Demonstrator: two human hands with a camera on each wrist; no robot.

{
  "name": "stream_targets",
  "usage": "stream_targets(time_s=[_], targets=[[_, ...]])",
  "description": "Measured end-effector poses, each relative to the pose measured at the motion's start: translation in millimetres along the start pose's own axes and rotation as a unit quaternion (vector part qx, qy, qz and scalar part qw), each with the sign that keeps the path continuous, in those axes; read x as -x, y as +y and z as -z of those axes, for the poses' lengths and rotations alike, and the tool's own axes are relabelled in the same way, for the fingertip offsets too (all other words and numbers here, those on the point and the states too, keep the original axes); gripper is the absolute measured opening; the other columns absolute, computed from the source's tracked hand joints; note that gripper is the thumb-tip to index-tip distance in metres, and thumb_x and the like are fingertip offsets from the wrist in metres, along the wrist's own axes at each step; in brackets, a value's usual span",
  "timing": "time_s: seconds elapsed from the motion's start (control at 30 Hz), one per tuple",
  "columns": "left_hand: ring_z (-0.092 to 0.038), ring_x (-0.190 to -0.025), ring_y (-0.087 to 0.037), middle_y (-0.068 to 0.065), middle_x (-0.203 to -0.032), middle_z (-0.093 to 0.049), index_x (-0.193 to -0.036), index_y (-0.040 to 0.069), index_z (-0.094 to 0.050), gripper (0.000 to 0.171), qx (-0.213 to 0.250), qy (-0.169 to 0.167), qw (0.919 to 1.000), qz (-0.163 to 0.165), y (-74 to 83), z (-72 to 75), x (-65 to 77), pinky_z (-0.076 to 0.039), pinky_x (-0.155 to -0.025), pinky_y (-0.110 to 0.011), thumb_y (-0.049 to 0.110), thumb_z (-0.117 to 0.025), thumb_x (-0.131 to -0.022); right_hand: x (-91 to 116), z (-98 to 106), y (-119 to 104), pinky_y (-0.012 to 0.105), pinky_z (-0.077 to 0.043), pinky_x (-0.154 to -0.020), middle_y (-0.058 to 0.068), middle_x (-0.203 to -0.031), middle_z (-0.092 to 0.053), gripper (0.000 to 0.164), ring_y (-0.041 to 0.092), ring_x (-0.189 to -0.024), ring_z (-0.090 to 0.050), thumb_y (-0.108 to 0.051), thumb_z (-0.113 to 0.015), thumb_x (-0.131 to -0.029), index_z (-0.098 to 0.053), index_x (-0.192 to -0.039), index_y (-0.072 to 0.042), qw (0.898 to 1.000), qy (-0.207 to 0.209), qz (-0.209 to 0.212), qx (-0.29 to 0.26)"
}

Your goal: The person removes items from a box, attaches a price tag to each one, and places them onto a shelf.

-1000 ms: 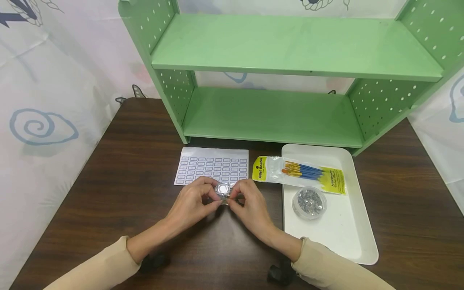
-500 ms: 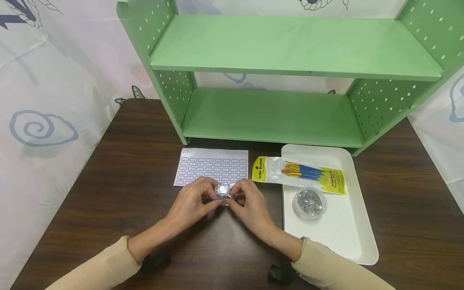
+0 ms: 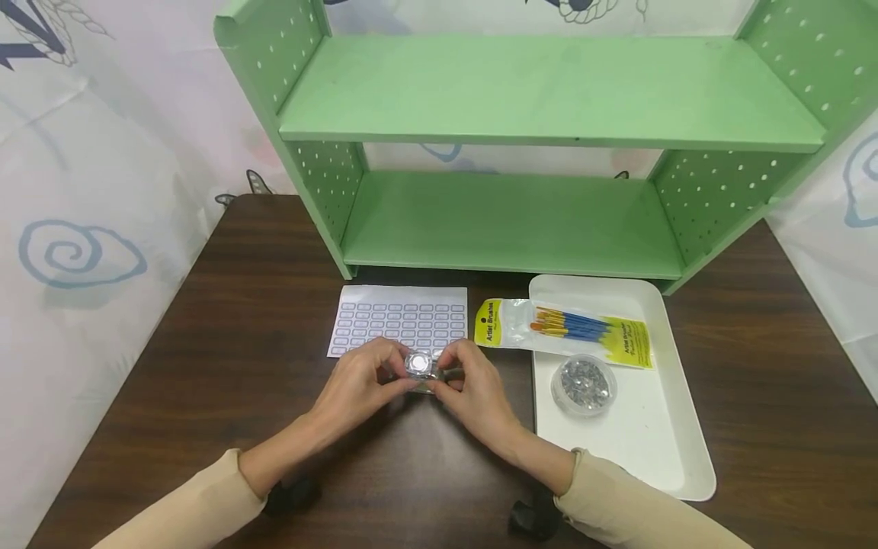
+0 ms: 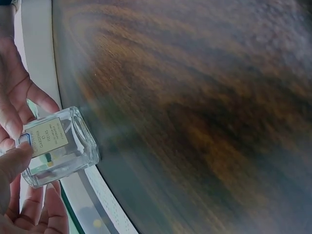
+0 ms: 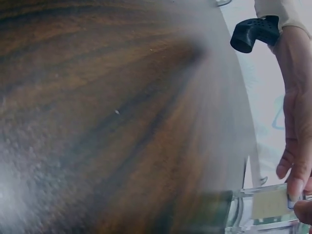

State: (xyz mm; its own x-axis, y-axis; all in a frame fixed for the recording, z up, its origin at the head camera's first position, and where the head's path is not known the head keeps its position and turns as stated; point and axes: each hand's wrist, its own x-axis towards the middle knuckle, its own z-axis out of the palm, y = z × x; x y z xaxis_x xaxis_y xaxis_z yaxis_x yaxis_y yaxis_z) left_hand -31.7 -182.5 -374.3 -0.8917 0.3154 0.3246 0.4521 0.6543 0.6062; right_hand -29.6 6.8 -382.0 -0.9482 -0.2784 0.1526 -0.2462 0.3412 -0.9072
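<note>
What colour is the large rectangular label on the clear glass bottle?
Pale yellowish cream with dark lettering; the rectangular label shows best in the left wrist view.

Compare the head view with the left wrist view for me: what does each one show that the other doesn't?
Only the head view: the tub of silver pieces and the blue-handled brushes in their packet.

Only the left wrist view: the pale printed label on the bottle, and the small blue-edged sticker at its edge.

Both: the bottle, the left hand and right hand holding it, and the dark table. The sheet of stickers probably shows in both, but only as a patterned strip in the wrist view.
</note>
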Motion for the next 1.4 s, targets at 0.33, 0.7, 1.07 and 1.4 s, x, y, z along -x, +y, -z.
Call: stream_targets(time_s=[0.33, 0.7, 1.07, 1.4], targets=[[-0.065, -0.075, -0.009, 0.001, -0.091, -0.069, -0.085, 0.012, -0.059, 0.032, 0.018, 0.0, 0.9998, 0.005, -1.3, -2.0, -0.7, -0.054, -0.063, -0.026, 0.012, -0.085, -0.067, -5, 41, -22, 0.023, -0.054, -0.078, 0.014, -0.102, -0.061, 0.029, 0.026, -0.101, -0.061, 0.006, -0.069, -0.079, -0.055, -0.104, -0.002, 0.998, 0.022, -0.034, -0.055], [-0.063, -0.074, -0.008, 0.002, -0.089, -0.068, -0.099, 0.009, -0.065, 0.038, 0.018, -0.007, 0.9998, 0.003, -6.7, -2.9, 0.2, -0.054, -0.067, -0.023, 0.014, -0.085, -0.068, -23, 143, -57, 0.02, -0.052, -0.081, 0.006, -0.102, -0.06, 0.028, 0.015, -0.097, -0.059, 0.016, -0.058, -0.082, -0.054, -0.107, 0.003, 0.971, 0.17, 0.103, -0.137], [-0.064, -0.075, -0.007, 0.002, -0.091, -0.069, -0.098, 0.009, -0.067, 0.035, 0.023, -0.01, 0.9997, 0.008, -12.5, -4.5, 3.4, -0.054, -0.067, -0.023, 0.014, -0.084, -0.069, -47, 245, -62, 0.025, -0.051, -0.069, 0.017, -0.085, -0.055, 0.026, 0.024, -0.079, -0.056, 0.022, -0.06, -0.073, -0.054, -0.094, 0.007, 0.814, 0.445, 0.231, -0.292], [-0.067, -0.076, -0.01, 0.0, -0.093, -0.071, -0.098, 0.009, -0.067, 0.031, 0.057, -0.022, 0.9973, 0.039, -15.7, -7.7, 5.6, -0.055, -0.068, -0.026, 0.012, -0.082, -0.071, -55, 289, -11, 0.022, -0.042, -0.087, 0.009, -0.092, -0.054, 0.028, 0.017, -0.089, -0.053, 0.02, -0.054, -0.077, -0.058, -0.097, 0.0, 0.828, 0.501, 0.135, -0.212]])
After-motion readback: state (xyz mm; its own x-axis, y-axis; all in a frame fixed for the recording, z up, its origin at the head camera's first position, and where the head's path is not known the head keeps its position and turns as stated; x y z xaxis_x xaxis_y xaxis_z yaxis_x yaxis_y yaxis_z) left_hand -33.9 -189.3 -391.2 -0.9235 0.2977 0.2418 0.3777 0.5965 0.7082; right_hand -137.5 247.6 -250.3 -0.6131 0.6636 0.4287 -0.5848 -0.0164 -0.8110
